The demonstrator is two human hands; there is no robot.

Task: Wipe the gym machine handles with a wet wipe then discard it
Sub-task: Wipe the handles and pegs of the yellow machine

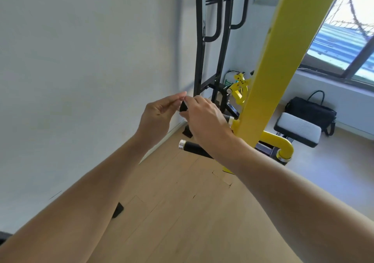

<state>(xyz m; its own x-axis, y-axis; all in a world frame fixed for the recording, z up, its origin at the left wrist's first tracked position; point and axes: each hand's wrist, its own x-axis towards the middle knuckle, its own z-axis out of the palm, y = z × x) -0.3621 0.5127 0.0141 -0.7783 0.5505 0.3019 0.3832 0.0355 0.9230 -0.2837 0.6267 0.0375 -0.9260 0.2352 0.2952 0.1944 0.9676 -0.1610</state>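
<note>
Small dark item (183, 106), likely the wipe packet, is pinched between left hand (159, 111) and right hand (204, 115) fingertips, apparently for opening. Handle (194, 149) sits below the fingers, untouched.

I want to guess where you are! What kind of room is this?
Probably a small gym room: a yellow exercise machine frame, a black foam-grip handle with a silver end cap, and a padded seat.
</note>
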